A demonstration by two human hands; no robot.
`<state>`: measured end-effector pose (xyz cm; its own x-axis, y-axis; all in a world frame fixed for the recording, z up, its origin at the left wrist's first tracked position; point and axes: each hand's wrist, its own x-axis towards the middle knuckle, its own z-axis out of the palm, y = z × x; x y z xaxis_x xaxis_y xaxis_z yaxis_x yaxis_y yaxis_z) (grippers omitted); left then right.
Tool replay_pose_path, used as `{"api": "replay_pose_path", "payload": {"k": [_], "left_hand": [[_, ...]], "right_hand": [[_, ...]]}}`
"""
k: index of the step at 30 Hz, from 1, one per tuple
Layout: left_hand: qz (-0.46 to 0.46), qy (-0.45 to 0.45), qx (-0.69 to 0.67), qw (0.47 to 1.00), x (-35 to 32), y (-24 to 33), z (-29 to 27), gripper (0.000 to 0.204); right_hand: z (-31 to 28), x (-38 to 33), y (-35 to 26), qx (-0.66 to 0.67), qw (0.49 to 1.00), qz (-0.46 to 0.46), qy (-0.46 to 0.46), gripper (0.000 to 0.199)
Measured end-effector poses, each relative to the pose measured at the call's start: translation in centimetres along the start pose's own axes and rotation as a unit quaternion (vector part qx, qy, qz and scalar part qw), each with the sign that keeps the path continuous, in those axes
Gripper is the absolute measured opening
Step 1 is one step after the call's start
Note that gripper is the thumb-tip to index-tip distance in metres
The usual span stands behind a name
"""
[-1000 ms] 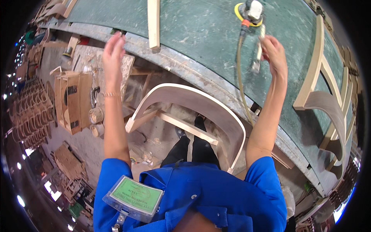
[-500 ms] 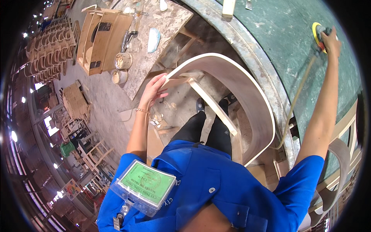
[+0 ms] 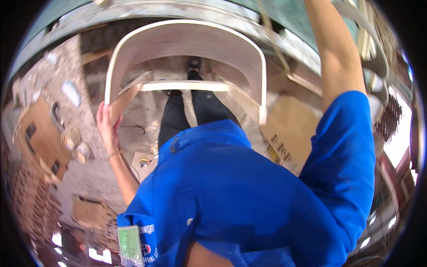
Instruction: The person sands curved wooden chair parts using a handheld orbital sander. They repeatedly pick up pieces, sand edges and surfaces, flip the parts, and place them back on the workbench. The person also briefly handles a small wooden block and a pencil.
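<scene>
My left hand is closed around the lower left end of a U-shaped bent-wood chair frame, fingers outside and thumb inside. The frame's pale edge faces up, and its curve points away from me. A straight wooden crossbar spans its inside, joined to slanted side pieces. My right forearm reaches up past the top edge of the picture, so my right hand and anything in it are out of sight.
A green-topped workbench runs along the far side, with a hose hanging over its edge. Cardboard lies on the floor at right. A wooden box and tubs sit at left. More curved wooden parts stand at far right.
My view has turned, bringing the chair frame more squarely in front of me. My left hand still grips its end. My right hand and the sander it held have gone out of view.
</scene>
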<state>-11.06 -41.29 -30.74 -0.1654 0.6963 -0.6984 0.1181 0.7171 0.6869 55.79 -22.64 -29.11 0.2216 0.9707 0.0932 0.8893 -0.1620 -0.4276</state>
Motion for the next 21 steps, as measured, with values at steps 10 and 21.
{"api": "replay_pose_path", "payload": {"k": [10, 21], "left_hand": [[-0.043, -0.054, -0.044, 0.997, 0.5, -1.7, -2.6, 0.05], [-0.045, -0.1, 0.004, 0.994, 1.6, -0.5, -1.5, 0.045]], "right_hand": [[-6.6, -42.1, -6.0, 0.309, 0.771, 0.435, -0.348, 0.039], [-0.6, -53.3, -7.8, 0.497, 0.67, 0.514, -0.2, 0.022]]}}
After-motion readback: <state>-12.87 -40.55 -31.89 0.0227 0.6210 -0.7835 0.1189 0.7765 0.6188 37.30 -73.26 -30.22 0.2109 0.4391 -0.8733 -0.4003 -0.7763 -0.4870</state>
